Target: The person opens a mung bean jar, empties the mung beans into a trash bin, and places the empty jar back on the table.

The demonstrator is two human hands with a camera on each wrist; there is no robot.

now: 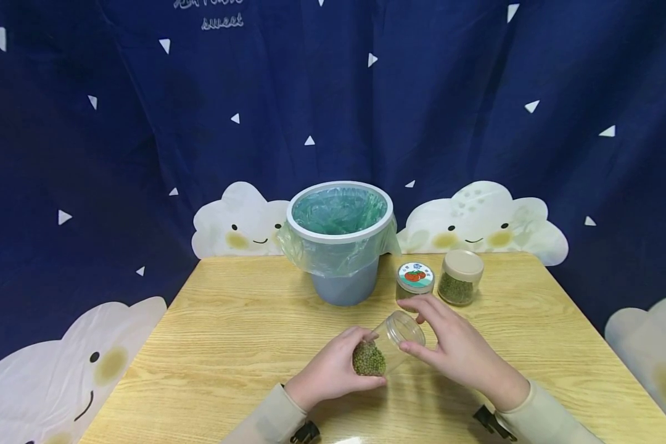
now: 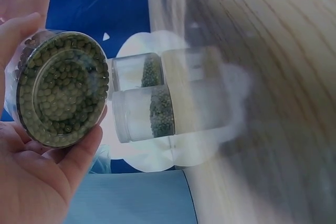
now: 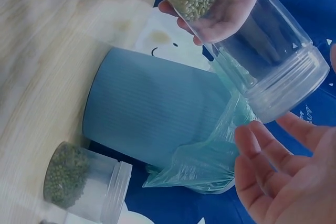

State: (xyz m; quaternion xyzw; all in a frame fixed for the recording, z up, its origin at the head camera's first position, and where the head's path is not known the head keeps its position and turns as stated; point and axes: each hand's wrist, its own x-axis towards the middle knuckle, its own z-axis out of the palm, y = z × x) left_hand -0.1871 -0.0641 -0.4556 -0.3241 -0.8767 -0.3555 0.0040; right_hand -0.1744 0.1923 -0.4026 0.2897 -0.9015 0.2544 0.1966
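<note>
Table [image 1: 227, 345]: wood-grain, near edge out of frame. Left hand [image 1: 333, 370] grasps tilted jar [image 1: 395, 354] of green beans [image 1: 369, 361] above it, thumb and fingers round the bean-filled base; mouth toward right hand [image 1: 455, 348], fingers loose at the rim, contact unclear. Behind: tomato-lid jar [image 1: 415, 275], front partly covered by right fingers; plain-lid jar [image 1: 459, 279]; lined bin [image 1: 345, 287]. Backdrop: navy curtain [image 1: 311, 74], lettering [image 1: 222, 23] cropped at top.

you face wood-grain table [image 1: 227, 333] against hanging navy curtain [image 1: 333, 92] printed with white triangles, smiling clouds [image 1: 483, 216]: looks like curtained-off tabletop set; home or studio, can't tell.
</note>
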